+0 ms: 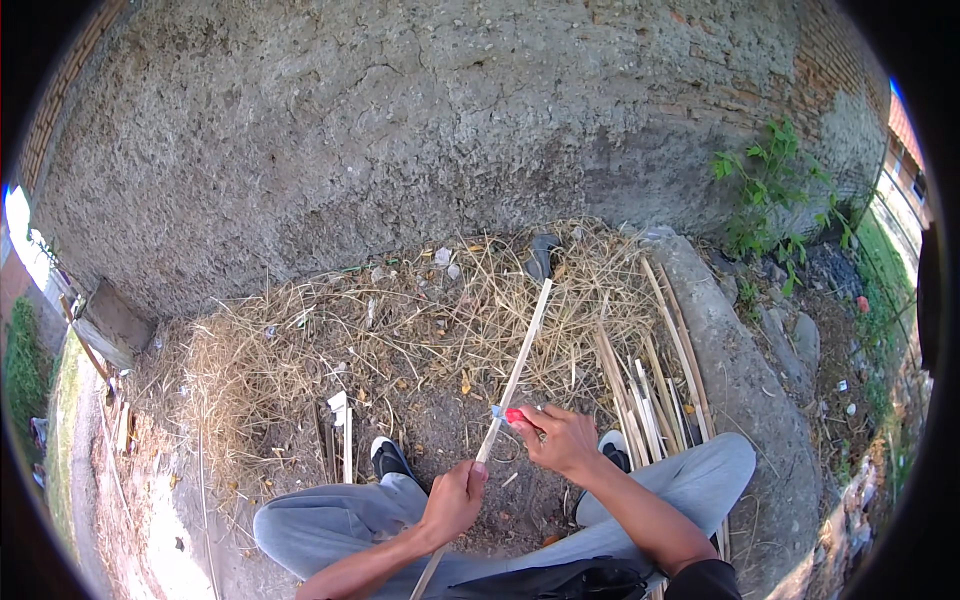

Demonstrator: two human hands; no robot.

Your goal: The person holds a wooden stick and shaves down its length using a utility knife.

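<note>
Your left hand [455, 500] grips the long pale bamboo strip [520, 355] low down, while your right hand [560, 437], just above, presses a red-handled knife [507, 414] against it.

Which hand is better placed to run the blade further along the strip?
Probably the right hand: it holds the red-handled cutter against the bamboo strip. The left hand grips the strip lower down, steadying it.

The person wears light grey trousers [330, 525] of soft cloth, creased at the knees. Their shoes are black with white soles: the left shoe [388, 458] shows more fully than the right shoe [614, 450]. Both forearms are bare. A black sleeve [705, 580] ends above the right elbow, and a dark garment [570, 580] covers the lap.
</note>
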